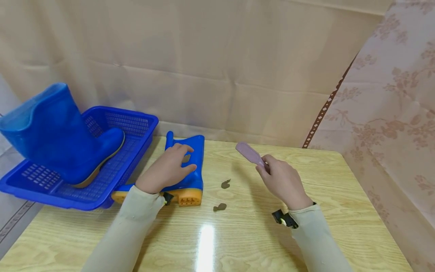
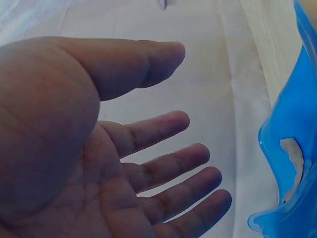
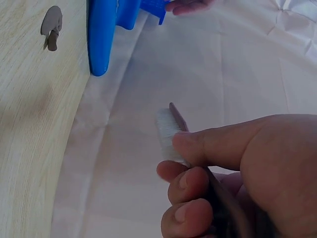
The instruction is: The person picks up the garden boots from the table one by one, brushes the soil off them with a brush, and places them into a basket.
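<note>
A blue rubber boot point(image 1: 196, 151) with an orange sole point(image 1: 191, 197) lies on its side on the table, a brown mud-like patch point(image 1: 186, 158) on its shaft. Over this boot hovers my left hand point(image 1: 166, 169); the left wrist view shows its fingers spread and nothing held, the patched boot point(image 2: 290, 109) off to the right. My right hand point(image 1: 283, 180) grips a purple brush point(image 1: 249, 153) by the handle, raised above the table to the boot's right. White bristles point(image 3: 168, 134) show beside the thumb in the right wrist view.
At the left, a blue plastic basket point(image 1: 134, 138) holds a second blue boot point(image 1: 73, 145) standing in it. Two brown mud-like bits point(image 1: 225, 184) lie on the wooden table point(image 1: 326, 196) between the hands. A beige cloth point(image 1: 204, 75) hangs behind, and a flowered cloth point(image 1: 397, 94) at the right.
</note>
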